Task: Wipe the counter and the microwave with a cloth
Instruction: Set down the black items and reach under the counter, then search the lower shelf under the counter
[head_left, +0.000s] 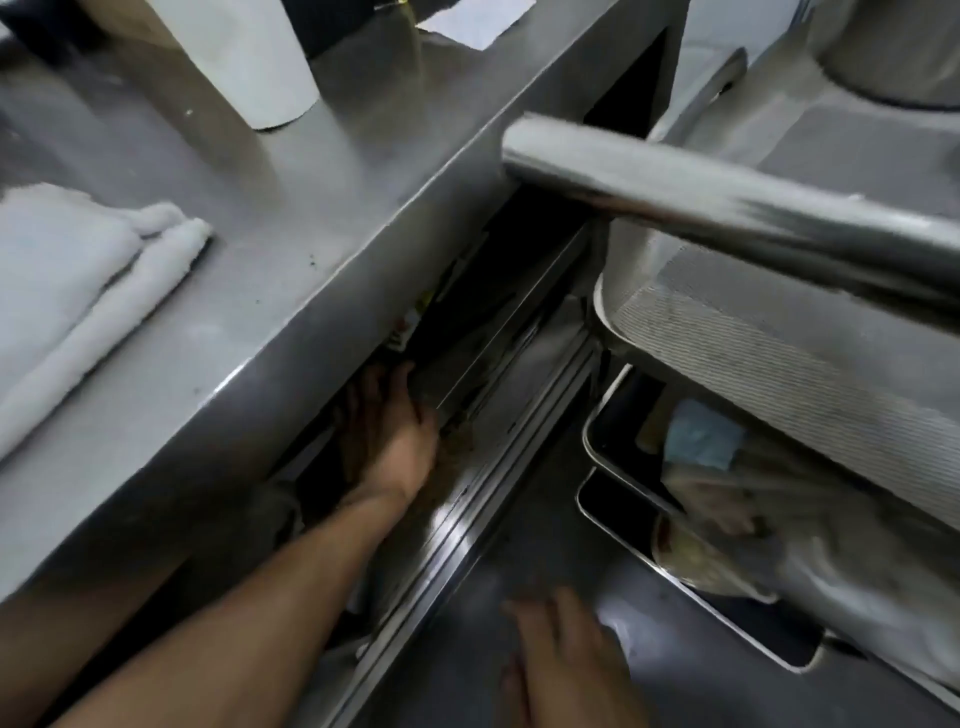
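Cloth (67, 291), white, folded: on steel counter (311, 234) at left, long axis lower-left to upper-right, rolled end toward paper roll (249, 62). Left hand (389, 431) under counter edge, fingers straight, grasping nothing; right hand (566, 660) low, blurred, fingers spread, released.

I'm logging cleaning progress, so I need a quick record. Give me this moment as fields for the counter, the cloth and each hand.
counter: grey stainless steel counter, dark specks near its edge
cloth: folded white terry cloth lies on the counter, untouched
left hand: reaches under the counter into a dark shelf, fingers extended
right hand: fingers straight over a lower steel surface, holding nothing
other: white paper roll upright on the counter
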